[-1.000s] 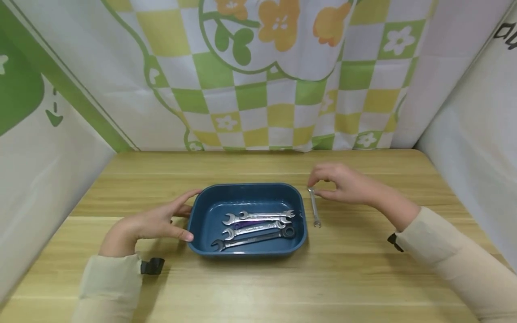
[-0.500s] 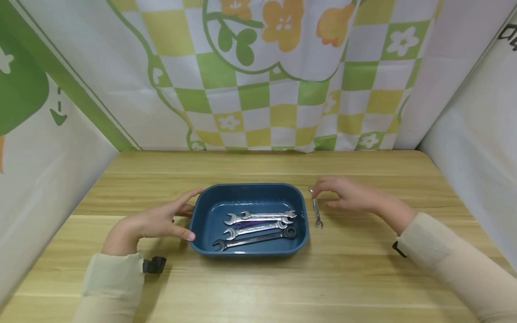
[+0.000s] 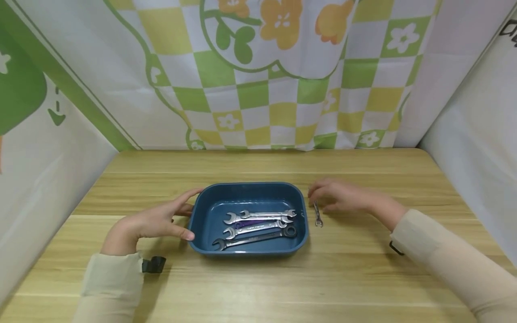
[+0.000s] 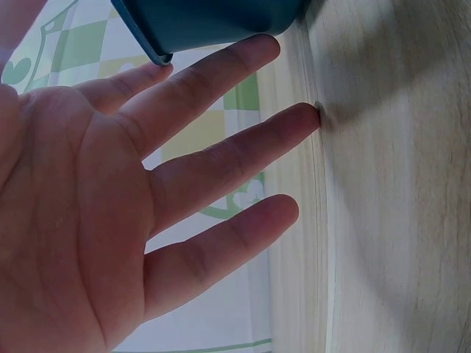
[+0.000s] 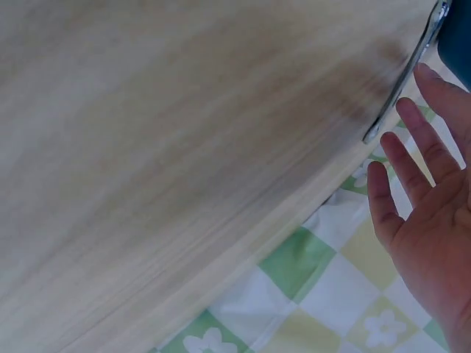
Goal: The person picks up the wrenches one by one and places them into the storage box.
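A blue plastic bin [image 3: 248,253] stands mid-table with several wrenches inside. A dark ratcheting wrench [image 3: 252,240] lies nearest its front wall, and a purple wrench [image 3: 243,224] is partly covered by silver ones. My left hand [image 3: 155,223] rests against the bin's left end, thumb by the front-left rim; in the left wrist view its fingers [image 4: 228,165] are spread and straight. Right of the bin, a small silver wrench [image 3: 318,220] lies on the table. My right hand [image 3: 343,196] hovers over its far end, hiding part of it, with relaxed fingers [image 5: 419,140] close beside it.
The wooden table [image 3: 258,291] runs back to a green, yellow and white checked cloth [image 3: 266,112] hanging behind. White fabric walls [image 3: 472,148] border both sides. Black wrist-camera mounts [image 3: 153,264] sit at the cuffs.
My right hand has drawn its fingertips off the small wrench's far end and now covers more of the wrench from above. My left hand and the bin have stayed put.
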### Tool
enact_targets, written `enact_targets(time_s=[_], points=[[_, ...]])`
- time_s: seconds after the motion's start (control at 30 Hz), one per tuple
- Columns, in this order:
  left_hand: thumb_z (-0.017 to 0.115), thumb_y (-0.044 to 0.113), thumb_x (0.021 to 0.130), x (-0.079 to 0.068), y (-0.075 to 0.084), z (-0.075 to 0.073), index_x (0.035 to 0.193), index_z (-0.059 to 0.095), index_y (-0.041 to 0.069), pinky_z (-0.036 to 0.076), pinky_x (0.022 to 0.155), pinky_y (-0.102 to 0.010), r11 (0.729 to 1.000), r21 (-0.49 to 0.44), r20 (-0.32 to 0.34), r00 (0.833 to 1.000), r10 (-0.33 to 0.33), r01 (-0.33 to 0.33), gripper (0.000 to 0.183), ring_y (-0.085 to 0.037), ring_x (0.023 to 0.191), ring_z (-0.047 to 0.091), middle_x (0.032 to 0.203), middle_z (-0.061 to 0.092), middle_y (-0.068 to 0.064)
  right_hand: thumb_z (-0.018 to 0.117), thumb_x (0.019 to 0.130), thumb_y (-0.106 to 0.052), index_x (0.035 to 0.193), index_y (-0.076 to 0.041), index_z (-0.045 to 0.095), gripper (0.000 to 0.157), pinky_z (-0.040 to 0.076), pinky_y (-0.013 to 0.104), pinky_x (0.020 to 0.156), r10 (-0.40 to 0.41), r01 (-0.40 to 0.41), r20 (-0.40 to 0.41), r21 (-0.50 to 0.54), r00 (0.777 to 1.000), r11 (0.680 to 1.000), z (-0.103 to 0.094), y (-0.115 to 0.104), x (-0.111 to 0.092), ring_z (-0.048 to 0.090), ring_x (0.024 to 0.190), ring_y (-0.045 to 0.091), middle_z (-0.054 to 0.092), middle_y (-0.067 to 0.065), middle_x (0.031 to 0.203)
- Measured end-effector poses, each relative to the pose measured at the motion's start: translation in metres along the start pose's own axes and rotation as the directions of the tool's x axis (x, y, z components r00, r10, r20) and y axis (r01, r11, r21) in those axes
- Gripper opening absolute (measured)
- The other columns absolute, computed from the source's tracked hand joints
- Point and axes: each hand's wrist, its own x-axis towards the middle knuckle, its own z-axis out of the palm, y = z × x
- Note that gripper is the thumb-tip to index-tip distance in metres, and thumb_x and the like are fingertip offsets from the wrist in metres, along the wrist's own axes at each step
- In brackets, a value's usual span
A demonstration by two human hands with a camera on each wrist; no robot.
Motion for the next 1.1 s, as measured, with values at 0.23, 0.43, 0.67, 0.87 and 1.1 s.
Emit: enact_targets(time_s=[0.23, 0.43, 0.67, 0.87, 1.1], points=[[0.08, 0.021, 0.084, -0.0005, 0.0002, -0.001, 0.16, 0.002, 0.017, 0.029, 0.101, -0.077, 1.0, -0.008, 0.0, 1.0, 0.002, -0.002, 0.109, -0.049, 0.134, 0.046, 0.143, 0.053, -0.026, 0.076, 0.079, -0.004, 0.11, -0.011, 0.073, 0.031, 0.044, 0.051, 0.106, 0.041, -0.041, 0.009, -0.019, 0.999, 0.999, 0.0011, -0.0006, 0.0022, 0.056, 0.12, 0.031, 0.064, 0.012, 0.124], [0.08, 0.021, 0.084, -0.0013, 0.0014, -0.0013, 0.16, 0.003, 0.017, 0.03, 0.101, -0.076, 1.0, 0.0, -0.001, 1.0, -0.005, 0.005, 0.109, -0.048, 0.134, 0.046, 0.143, 0.053, -0.025, 0.077, 0.08, -0.007, 0.103, -0.015, 0.074, 0.025, 0.046, 0.048, 0.102, 0.09, -0.09, 0.002, -0.017, 0.996, 0.996, 0.0009, -0.0001, 0.0015, 0.054, 0.115, 0.025, 0.064, 0.004, 0.115], [0.08, 0.022, 0.084, -0.0028, 0.0022, -0.0005, 0.16, 0.003, 0.017, 0.03, 0.101, -0.076, 1.0, 0.002, -0.004, 1.0, -0.011, 0.011, 0.109, -0.048, 0.134, 0.046, 0.143, 0.053, -0.025, 0.079, 0.079, -0.009, 0.088, -0.021, 0.072, 0.017, 0.044, 0.047, 0.096, 0.079, -0.079, -0.011, -0.014, 0.997, 0.997, 0.0026, 0.0023, 0.0014, 0.05, 0.11, 0.024, 0.063, -0.005, 0.104], [0.081, 0.023, 0.083, -0.0023, 0.0031, 0.0001, 0.16, 0.003, 0.018, 0.03, 0.101, -0.076, 1.0, 0.0, -0.008, 1.0, -0.023, 0.023, 0.109, -0.049, 0.135, 0.045, 0.143, 0.053, -0.025, 0.08, 0.078, -0.01, 0.084, -0.024, 0.071, 0.017, 0.04, 0.039, 0.09, 0.084, -0.084, -0.011, 0.0, 0.996, 0.996, 0.0057, 0.0058, 0.0018, 0.046, 0.102, 0.02, 0.061, -0.009, 0.097], [0.081, 0.023, 0.084, -0.0022, 0.0036, 0.0006, 0.16, 0.003, 0.02, 0.03, 0.102, -0.076, 0.999, -0.011, -0.002, 0.999, -0.034, 0.034, 0.109, -0.049, 0.136, 0.044, 0.144, 0.051, -0.026, 0.077, 0.076, -0.009, 0.077, -0.021, 0.066, 0.016, 0.033, 0.032, 0.083, 0.089, -0.09, 0.026, 0.019, 0.996, 0.996, 0.0062, 0.0033, 0.0019, 0.042, 0.09, 0.015, 0.056, -0.008, 0.083]])
